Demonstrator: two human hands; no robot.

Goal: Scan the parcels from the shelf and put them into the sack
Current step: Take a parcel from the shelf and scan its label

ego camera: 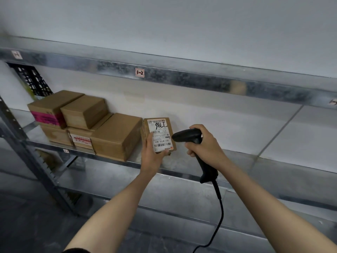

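My left hand (152, 157) grips a small parcel (159, 135) from below, label (161, 136) facing me, held just above the shelf's (237, 161) front edge. My right hand (204, 141) is clenched around the scanner (189, 137) — its head points at the label, nearly touching the parcel's right side, its cable (219, 212) hanging down. More boxes (87, 123) sit stacked toward the shelf's left end — the nearest one just beside my parcel.
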